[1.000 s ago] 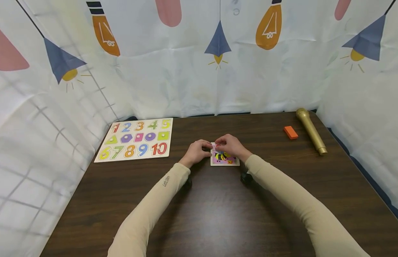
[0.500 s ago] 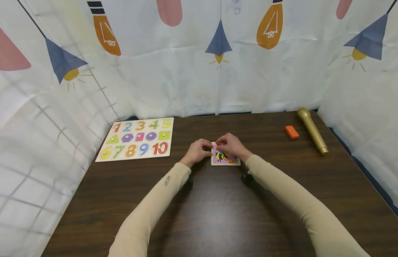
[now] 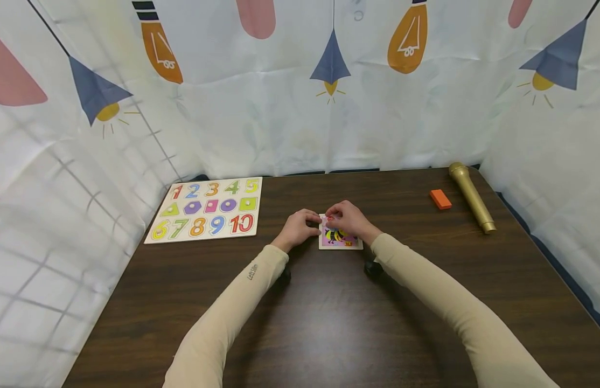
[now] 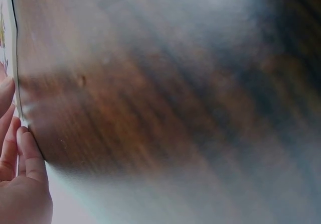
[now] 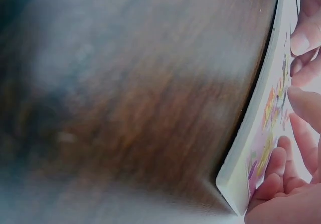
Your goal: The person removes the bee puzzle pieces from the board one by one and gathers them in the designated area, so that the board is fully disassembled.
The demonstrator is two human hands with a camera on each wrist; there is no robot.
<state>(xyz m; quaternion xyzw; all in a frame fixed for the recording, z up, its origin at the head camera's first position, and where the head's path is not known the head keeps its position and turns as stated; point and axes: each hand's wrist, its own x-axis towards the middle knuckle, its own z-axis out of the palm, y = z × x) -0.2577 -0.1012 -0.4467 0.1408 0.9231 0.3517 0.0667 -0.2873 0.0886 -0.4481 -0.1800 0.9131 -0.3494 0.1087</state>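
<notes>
A small square picture puzzle (image 3: 341, 242) with a bee on a pink ground lies flat on the table, in the middle of the head view. My left hand (image 3: 298, 229) holds it at its left edge, thumb and forefinger apart on the pale rim. Over the upper left of the picture, my right hand (image 3: 350, 220) pinches what seems a small puzzle piece, mostly hidden by the fingertips. The right wrist view shows the puzzle's pale rim (image 5: 251, 133) edge-on, with the right hand (image 5: 288, 194) over it. In the left wrist view my left hand (image 4: 27, 184) sits at the rim.
A number-and-shape board (image 3: 213, 211) lies at the back left of the brown table (image 3: 300, 323). An orange block (image 3: 440, 199) and a gold microphone (image 3: 472, 198) lie at the back right. Printed curtains (image 3: 280, 129) stand behind and at both sides.
The whole head view has shifted very slightly. Both hands stay at the puzzle with little visible movement; the other objects keep their places.
</notes>
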